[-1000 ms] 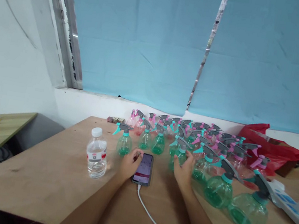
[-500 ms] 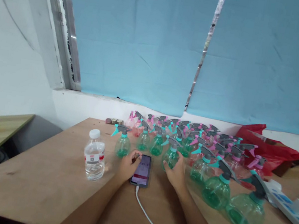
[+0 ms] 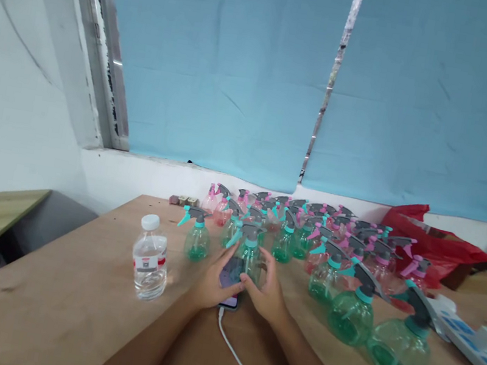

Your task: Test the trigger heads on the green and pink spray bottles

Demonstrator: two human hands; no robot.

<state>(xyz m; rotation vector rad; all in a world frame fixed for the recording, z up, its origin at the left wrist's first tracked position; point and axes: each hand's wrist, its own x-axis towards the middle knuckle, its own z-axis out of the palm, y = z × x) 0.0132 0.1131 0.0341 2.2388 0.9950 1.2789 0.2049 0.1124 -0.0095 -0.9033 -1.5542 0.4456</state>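
Over the phone [image 3: 232, 276], a green spray bottle [image 3: 250, 262] with a grey and turquoise trigger head stands upright between my two hands. My right hand [image 3: 267, 291] curls round its right side, thumb across the front. From the left my left hand [image 3: 213, 281] closes in on the same bottle, fingertips at its upper left side and thumb low near the phone. The bottle and hands cover part of the phone's screen. A white charging cable [image 3: 238, 357] runs from the phone's lower end.
Several green and pink spray bottles [image 3: 350, 317] stand behind and to the right. A clear water bottle [image 3: 150, 263] is at left. On the right lie a power strip [image 3: 463, 331] and a red plastic bag [image 3: 435, 237]. A blue curtain [image 3: 224, 68] hangs behind the table.
My right hand has brought the green spray bottle leftward and nearer, over the phone. My left hand has opened out from beside the phone and come to the bottle.
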